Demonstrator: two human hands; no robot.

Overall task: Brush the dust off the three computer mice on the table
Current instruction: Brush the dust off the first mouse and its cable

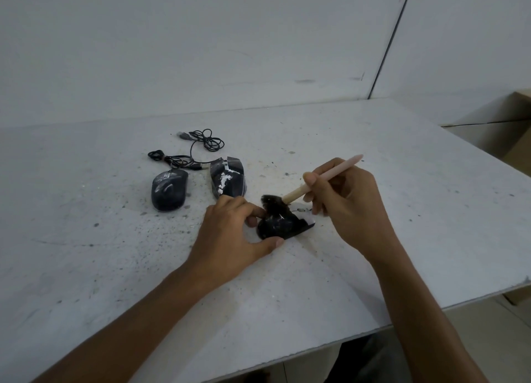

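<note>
Left hand [230, 233], right hand [350, 207], both curled.

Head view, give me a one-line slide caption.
Left hand steadies a black mouse as right hand works a brush over it; two more mice lie beyond.

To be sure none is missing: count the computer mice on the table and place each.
3. The left mouse lies beside the middle mouse, both dusty; the nearest mouse is gripped by the left hand under the brush. None seems hidden.
</note>
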